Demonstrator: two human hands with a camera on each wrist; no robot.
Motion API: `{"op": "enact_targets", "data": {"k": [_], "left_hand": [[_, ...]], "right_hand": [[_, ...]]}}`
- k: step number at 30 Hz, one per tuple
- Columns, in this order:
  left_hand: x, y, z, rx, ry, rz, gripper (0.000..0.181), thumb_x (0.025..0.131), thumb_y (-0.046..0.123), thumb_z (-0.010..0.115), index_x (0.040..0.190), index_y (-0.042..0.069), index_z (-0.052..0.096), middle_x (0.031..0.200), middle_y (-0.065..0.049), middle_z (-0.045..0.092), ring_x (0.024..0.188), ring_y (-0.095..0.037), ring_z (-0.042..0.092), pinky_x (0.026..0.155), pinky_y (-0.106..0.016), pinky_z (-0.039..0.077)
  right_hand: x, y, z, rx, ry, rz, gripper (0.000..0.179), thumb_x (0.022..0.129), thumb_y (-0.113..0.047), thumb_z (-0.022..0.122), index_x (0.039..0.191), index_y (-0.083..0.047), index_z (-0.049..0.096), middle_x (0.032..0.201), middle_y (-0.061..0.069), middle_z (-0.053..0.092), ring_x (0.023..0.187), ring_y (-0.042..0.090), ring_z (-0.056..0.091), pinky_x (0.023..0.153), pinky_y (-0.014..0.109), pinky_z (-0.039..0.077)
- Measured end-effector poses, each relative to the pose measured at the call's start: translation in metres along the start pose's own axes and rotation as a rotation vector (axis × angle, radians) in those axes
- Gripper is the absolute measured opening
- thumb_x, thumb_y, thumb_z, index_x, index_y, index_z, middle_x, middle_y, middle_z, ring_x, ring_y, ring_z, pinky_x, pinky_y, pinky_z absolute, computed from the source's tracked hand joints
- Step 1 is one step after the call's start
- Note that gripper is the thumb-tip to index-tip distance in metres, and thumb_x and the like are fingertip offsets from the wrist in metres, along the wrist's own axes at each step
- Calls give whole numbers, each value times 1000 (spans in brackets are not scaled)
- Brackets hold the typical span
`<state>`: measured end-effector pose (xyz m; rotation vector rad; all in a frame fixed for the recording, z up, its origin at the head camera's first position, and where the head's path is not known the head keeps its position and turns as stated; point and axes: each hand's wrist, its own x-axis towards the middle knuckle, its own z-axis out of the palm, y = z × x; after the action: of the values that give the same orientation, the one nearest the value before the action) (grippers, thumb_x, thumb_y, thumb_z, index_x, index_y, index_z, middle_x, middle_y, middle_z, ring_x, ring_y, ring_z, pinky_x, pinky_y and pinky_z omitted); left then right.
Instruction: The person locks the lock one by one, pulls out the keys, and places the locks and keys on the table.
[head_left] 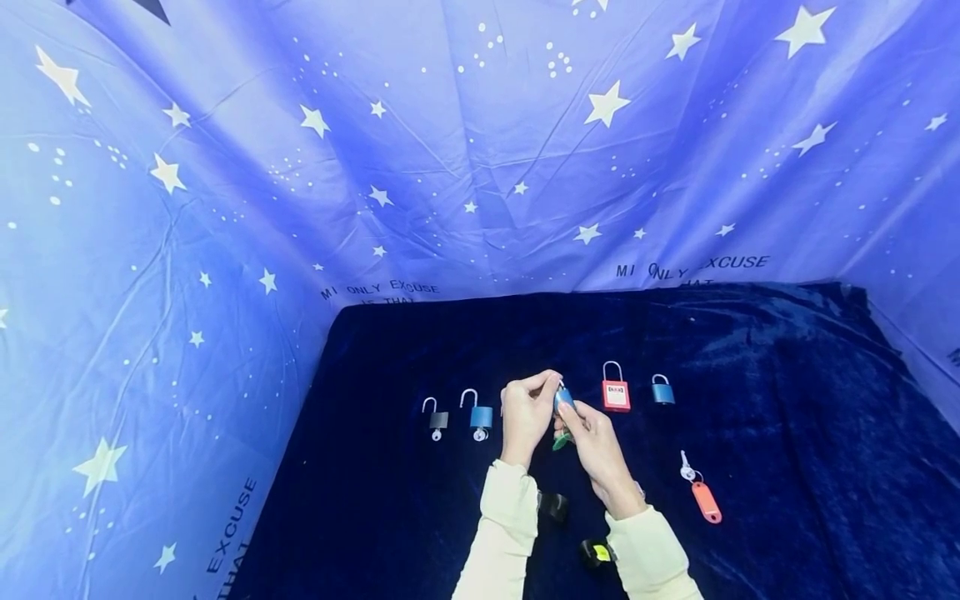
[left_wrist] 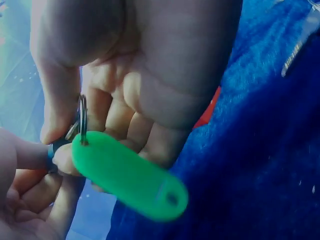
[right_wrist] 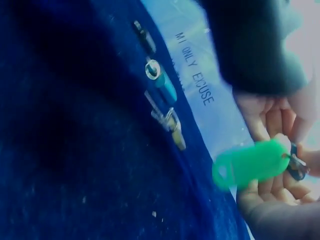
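Left fingers and right fingers grip a blue padlock (mostly hidden in both wrist views).

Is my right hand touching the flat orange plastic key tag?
Apart: the head view shows dark blue velvety cloth between the right hand and the flat orange plastic key tag.

At the right edge, my left hand, above, meets my right hand, below, fingers bent around a small dark-ended padlock. A bright green key tag extends leftward from a metal ring. On dark blue cloth lie a blue padlock and blurred brass piece. Lettering on pale fabric reads "MI ONLY EXCUSE".
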<state>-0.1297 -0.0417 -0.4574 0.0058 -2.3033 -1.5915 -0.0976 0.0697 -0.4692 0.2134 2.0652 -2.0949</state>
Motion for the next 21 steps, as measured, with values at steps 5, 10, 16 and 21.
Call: {"op": "enact_targets", "data": {"k": [5,10,16,21], "left_hand": [[-2,-1,5,4,19,25,10,89,15,71,85,14,80,69,1,74,54,4,59,52,-15,44],[-6,-6,5,47,24,5,10,89,16,71,85,14,81,69,3,75,58,1,62,58,-17,46],[-7,-6,2,45,4,3,11,90,19,71,87,13,81,69,4,75,59,2,62,60,-20,47],[-3,-8,2,5,-41,6,16,92,21,69,93,10,80,73,0,76,57,0,62,56,-18,44]], "right_hand": [[0,0,1,19,27,33,29,104,-26,53,96,0,61,72,-3,60,69,11,56,71,25,46],[-3,0,2,22,24,30,28,104,-24,53,93,0,61,73,3,61,68,13,58,73,25,47],[-4,1,2,-1,22,19,30,104,-26,53,96,1,62,76,4,63,70,13,59,74,24,47],[-4,-1,0,-34,27,-19,32,104,-26,53,101,4,63,78,5,64,70,11,60,75,22,47]]}}
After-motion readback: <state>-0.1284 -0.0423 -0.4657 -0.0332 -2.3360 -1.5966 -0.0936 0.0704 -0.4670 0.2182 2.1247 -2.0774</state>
